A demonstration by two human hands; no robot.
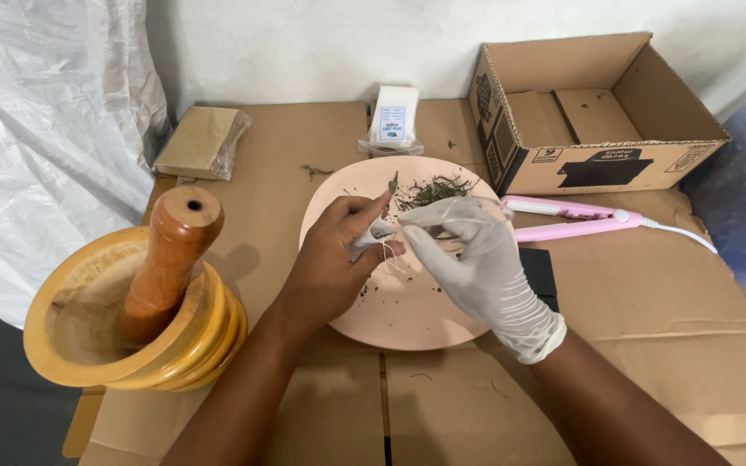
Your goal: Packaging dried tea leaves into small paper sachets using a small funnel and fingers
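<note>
Item: small white sachet (371, 243) with drawstring, held over the pink plate (407, 319), just above its middle.

Left hand (330, 272), bare: fingers pinched together on the sachet body, holding its mouth towards the other hand.

Right hand (477, 259), in a white glove: fingers closed on the sachet's upper edge and thin string; whether they also hold any leaf cannot be told.

On the plate, far side: a loose pile of dried green herbs (433, 190), apparently little reduced; a few crumbs lie nearer the hands. Judged state: the filling looks early, most of the herbs not yet bagged, the sachet not yet drawn shut.

Left of the plate: yellow wooden mortar (88, 345) with brown pestle (166, 259) standing in it.

Right of the plate: pink flat-tong heat tool (572, 220) with white cord; behind it an open cardboard box (597, 112).

Beyond the plate: a white packet (393, 121) and a brown wrapped bundle (200, 142).

All on a table covered with cardboard (666, 345).
</note>
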